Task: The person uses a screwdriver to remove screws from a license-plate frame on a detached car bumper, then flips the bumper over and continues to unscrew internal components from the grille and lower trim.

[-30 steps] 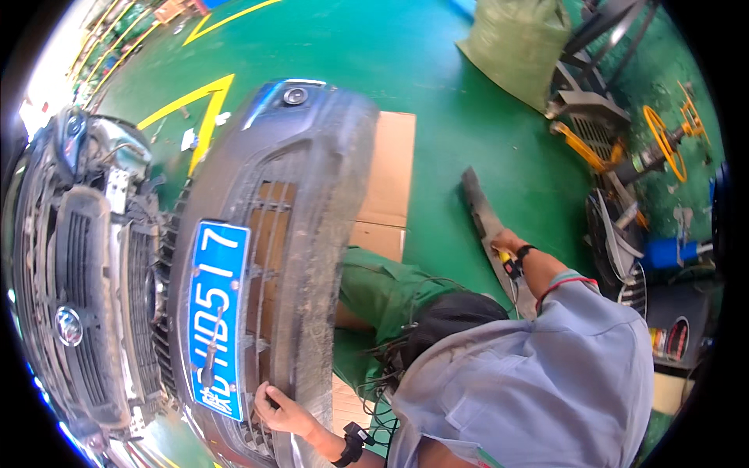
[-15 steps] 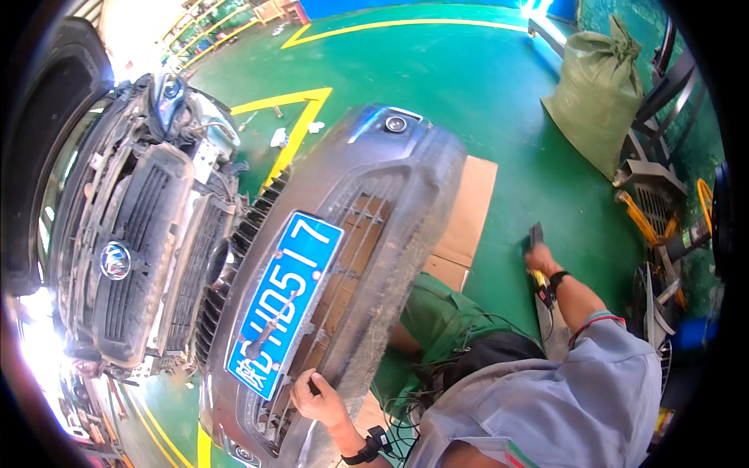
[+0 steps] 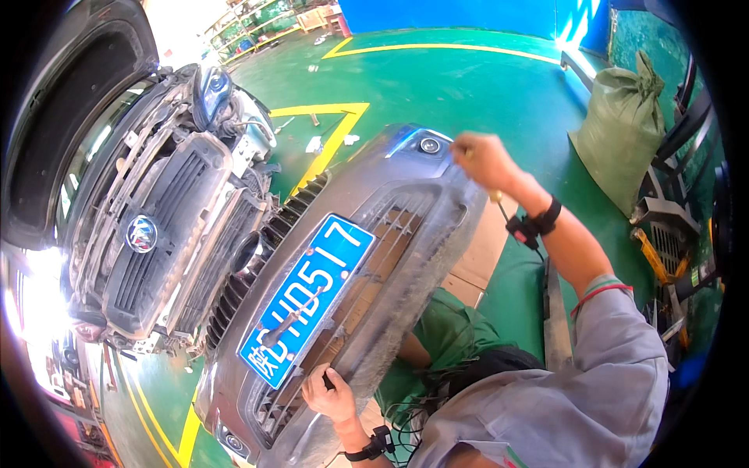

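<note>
A grey car bumper (image 3: 406, 175) lies face up in front of me, its blue licence plate (image 3: 343, 246) still attached. Across the plate rests a small dark tool with a thin shaft (image 3: 282, 329). My left hand (image 3: 331, 396) is at the near edge of the lower grille (image 3: 367, 292), fingers curled; a dark spot shows between thumb and forefinger, too small to name. Raised by the bumper's far right corner, near the round lamp (image 3: 430, 146), is my right hand (image 3: 488, 162). It is closed around a yellow-handled tool (image 3: 494, 196) that looks like a screwdriver, mostly hidden by the fist.
A car (image 3: 168, 226) with its front stripped and hood raised stands on the left. Cardboard (image 3: 477, 261) lies under the bumper. To the right are a tied green sack (image 3: 620, 129), a metal bar (image 3: 556, 324) and stacked parts (image 3: 663, 249). Yellow lines (image 3: 335, 144) mark the floor.
My right hand has risen from low over the floor at right to the bumper's far corner, still closed. My left hand stays at the grille. The whole view has shifted slightly.
</note>
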Demonstrator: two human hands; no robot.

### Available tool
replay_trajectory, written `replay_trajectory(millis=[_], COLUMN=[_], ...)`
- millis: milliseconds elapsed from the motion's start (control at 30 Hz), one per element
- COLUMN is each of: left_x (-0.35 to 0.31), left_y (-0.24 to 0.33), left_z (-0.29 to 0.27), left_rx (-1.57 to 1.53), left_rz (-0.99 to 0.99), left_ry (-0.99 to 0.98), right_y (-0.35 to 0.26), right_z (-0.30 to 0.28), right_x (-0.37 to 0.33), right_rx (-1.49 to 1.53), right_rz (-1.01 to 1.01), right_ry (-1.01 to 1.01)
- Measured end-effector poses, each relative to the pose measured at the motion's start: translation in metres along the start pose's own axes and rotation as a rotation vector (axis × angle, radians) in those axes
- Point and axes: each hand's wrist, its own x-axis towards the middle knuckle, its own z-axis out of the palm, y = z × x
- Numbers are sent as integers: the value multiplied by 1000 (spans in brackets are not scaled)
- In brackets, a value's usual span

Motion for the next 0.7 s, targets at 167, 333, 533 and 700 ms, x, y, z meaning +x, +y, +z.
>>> replay_trajectory(millis=[167,333,533,700], left_x=[-1,-4,-2,1], left_y=[-1,-4,1,-8], left_z=[0,3,-5,-21], left_rx=[9,23,-9,-245], left_rz=[13,17,-5,-202], left_ry=[5,18,3,-92], right_y=[-40,-60,-81,-90], right_z=[42,74,134,159], right_x=[-39,-41,-35,-40], right_rx=[-8,-2,-77,-262], right_rz=[84,-8,-222,-122], right_ry=[-388,-439,-387,-608])
